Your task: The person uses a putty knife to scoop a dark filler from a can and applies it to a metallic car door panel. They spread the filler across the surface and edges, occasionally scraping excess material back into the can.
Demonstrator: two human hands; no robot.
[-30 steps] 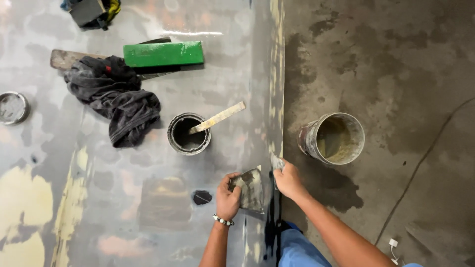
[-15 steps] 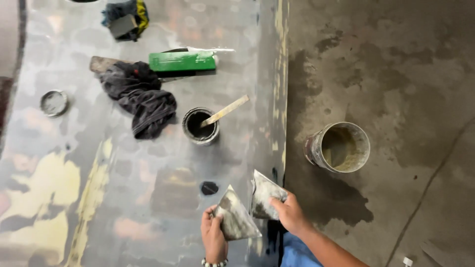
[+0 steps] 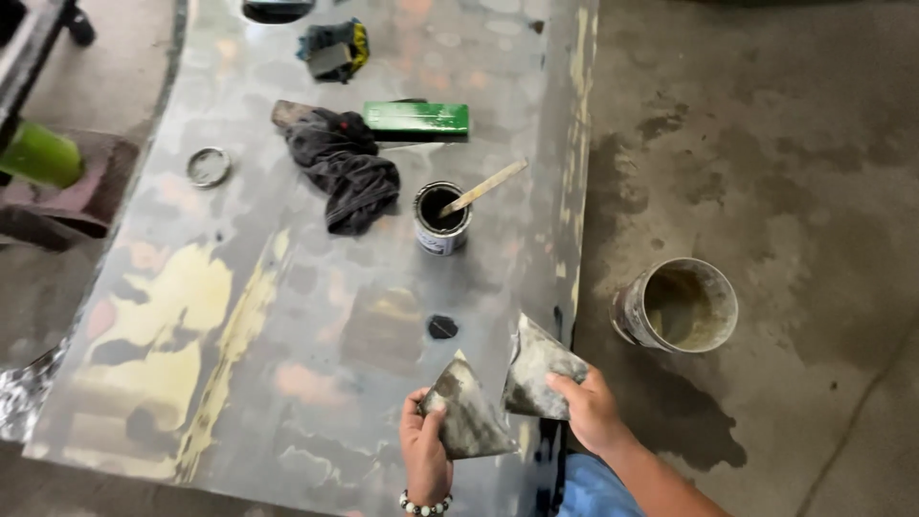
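Your left hand (image 3: 424, 452) grips one spreader (image 3: 466, 412), fingers closed round its lower corner, the pointed end up. Your right hand (image 3: 591, 410) grips a second spreader (image 3: 538, 366), fingers wrapped over its lower right edge. Both blades are held low in the frame, just above the near edge of the panel (image 3: 287, 316), close together but not touching.

Both spreaders are thin, flat, triangular sheets caked with grey residue. Judged light and fairly stiff, with some flex toward the tip. The crust should give grip, though any wet patch would be slick. The narrow corner, where you hold now, looks the soundest place to grip; edges may be sharp.

Beyond the hands, a small dark blob (image 3: 441, 327) sits on the panel. Further up stands an open can (image 3: 441, 216) with a stick (image 3: 483, 188) leaning in it. Beside it lie a dark rag (image 3: 347, 168), a green block (image 3: 416, 119) and a loose lid (image 3: 208, 166). A dirty bucket (image 3: 676, 304) stands on the stained floor (image 3: 785, 172) to the right, well apart from the panel.
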